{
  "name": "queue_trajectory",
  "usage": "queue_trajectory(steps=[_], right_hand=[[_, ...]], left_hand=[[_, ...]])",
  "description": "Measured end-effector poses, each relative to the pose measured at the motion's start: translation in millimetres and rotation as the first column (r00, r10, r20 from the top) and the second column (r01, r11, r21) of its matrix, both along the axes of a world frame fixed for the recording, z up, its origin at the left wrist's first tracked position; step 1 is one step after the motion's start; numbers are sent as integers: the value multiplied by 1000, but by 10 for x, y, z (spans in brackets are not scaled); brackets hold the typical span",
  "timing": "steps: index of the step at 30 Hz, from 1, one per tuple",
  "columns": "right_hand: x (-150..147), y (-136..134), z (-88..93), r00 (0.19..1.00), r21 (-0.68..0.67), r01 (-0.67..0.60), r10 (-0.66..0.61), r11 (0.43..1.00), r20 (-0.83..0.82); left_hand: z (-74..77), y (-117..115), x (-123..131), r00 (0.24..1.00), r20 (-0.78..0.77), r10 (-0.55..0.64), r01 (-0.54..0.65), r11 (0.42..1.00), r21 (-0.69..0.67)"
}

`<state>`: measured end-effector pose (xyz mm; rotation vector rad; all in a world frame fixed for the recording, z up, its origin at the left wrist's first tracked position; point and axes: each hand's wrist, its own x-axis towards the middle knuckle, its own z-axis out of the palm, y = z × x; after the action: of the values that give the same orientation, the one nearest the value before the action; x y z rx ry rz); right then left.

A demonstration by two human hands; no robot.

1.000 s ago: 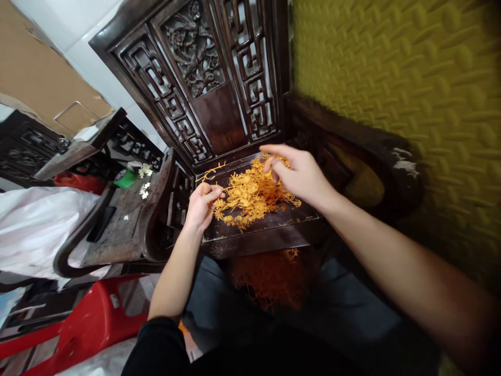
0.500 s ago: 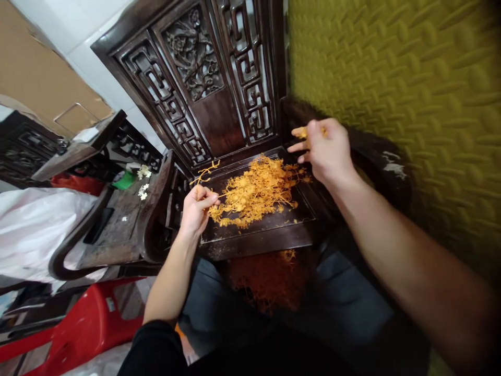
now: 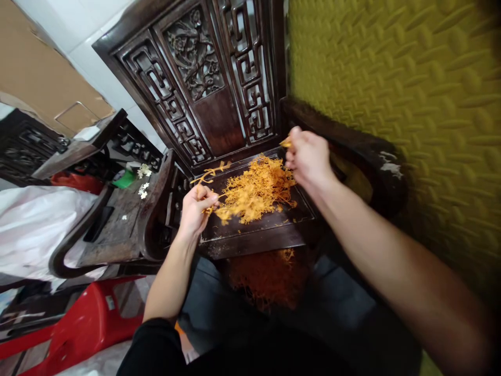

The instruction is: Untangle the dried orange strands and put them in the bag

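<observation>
A tangled heap of thin, branching orange sprigs (image 3: 254,193) lies on the dark wooden chair seat (image 3: 254,232). At the heap's left edge my left hand (image 3: 195,211) is closed, pinching a branched orange sprig (image 3: 213,172) that sticks out above the fingers. More orange strands run from this hand towards the heap. My right hand (image 3: 309,159) is held over the right side of the seat, its fingers curled round a small orange piece (image 3: 287,142). The exact shape of that piece is hidden by the fingers.
Behind the heap rises a carved chair back (image 3: 219,115); a textured yellow-green surface (image 3: 391,78) is on the right. A second wooden chair (image 3: 117,230) at left bears small cream pieces (image 3: 143,190). A red plastic stool (image 3: 82,324) stands lower left. Darker orange sprigs (image 3: 270,277) lie below the seat.
My right hand has moved left and its fingers, spread before, have closed round the orange piece. The sprig in my left hand has shifted slightly; that hand stays in place.
</observation>
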<state>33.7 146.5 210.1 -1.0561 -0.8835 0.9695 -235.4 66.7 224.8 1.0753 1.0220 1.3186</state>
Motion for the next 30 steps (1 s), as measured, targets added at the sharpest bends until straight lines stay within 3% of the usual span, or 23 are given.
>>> queue_trajectory(steps=[2,6,10,14,16,18,20,21,23,26,30], right_hand=[[155,43,36,992,-44,7,-12,999,-128],[127,-81,36,955,-42,-263,254,964,-153],[-147,-245,-48,856,-33,-506,497,862,-140],[-364,-346,-119,761,-172,-637,649,752,21],[-424,-335,-133,738,-185,-614,641,767,209],[-403,-254,-126,816,-96,-494,499,864,292],[-265,-119,-100,954,-23,-256,256,967,154],[-156,-46,-80,991,-31,-131,132,991,34],[90,63,-32,988,-75,-43,31,996,-154],[310,44,54,960,-85,-206,184,975,-211],[49,-283,141,850,45,-476,472,878,-234]], left_hand=[[15,14,-59,999,18,31,-31,999,-5],[29,30,-104,999,42,-2,3,999,-40],[40,32,-93,997,69,-24,27,999,-42],[50,24,-74,996,83,-28,33,998,-59],[50,16,-61,997,79,-24,28,998,-57],[51,10,-63,997,72,-15,19,998,-57],[57,12,-95,997,80,22,-18,999,-45],[61,16,-121,994,90,54,-51,998,-36],[64,31,-179,986,107,125,-123,992,-29],[41,55,-224,983,114,142,-135,988,-70],[4,60,-164,988,93,125,-121,991,-54]])
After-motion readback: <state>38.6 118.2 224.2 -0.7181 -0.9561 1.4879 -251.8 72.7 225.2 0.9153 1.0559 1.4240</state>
